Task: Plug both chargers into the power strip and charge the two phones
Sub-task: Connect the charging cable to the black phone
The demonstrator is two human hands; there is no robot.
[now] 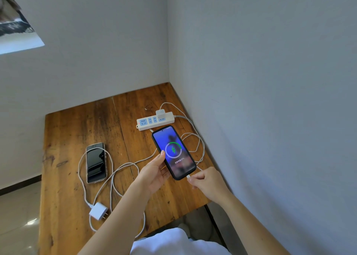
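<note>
My left hand (155,170) holds a black-cased phone (173,151) above the table; its lit screen shows a green charging ring. My right hand (206,181) pinches the white cable plug (188,177) seated at the phone's bottom edge. That cable loops back to a white charger (160,114) plugged into the white power strip (154,121). A second phone (96,162) with a dark screen lies flat on the left. The second white charger (99,210) lies unplugged near the front edge, its cable (114,179) looping around that phone.
The wooden table (67,131) sits in a corner, with white walls behind and to the right. The power strip's own cord (190,122) runs along the right wall. Tiled floor shows on the left, and my white clothing at the bottom.
</note>
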